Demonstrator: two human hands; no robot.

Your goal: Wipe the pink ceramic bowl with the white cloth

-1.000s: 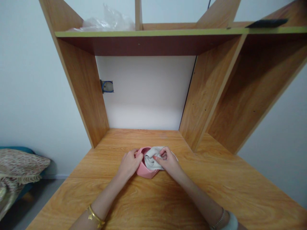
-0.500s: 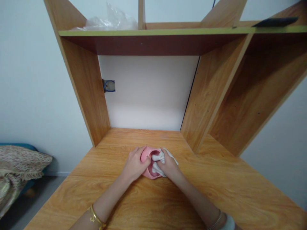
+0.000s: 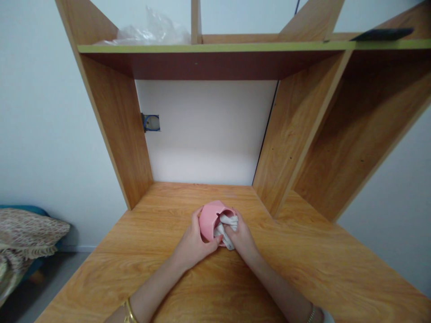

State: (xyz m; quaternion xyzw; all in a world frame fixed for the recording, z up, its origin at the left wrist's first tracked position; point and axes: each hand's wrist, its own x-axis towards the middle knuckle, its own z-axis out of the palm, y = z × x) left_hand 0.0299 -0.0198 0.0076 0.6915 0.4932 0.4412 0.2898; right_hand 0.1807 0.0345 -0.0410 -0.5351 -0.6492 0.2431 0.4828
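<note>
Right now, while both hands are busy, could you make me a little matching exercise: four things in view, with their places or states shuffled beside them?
Things:
1. White cloth
2. Clear plastic bag
3. Faceted container
4. Gold bracelet

Places or states:
A. Worn on the left arm
B. Pink, held by the left hand
C. Bunched up in the right hand
D. Lying on the green-edged shelf

Right pairs: 1-C, 2-D, 3-B, 4-A.
</note>
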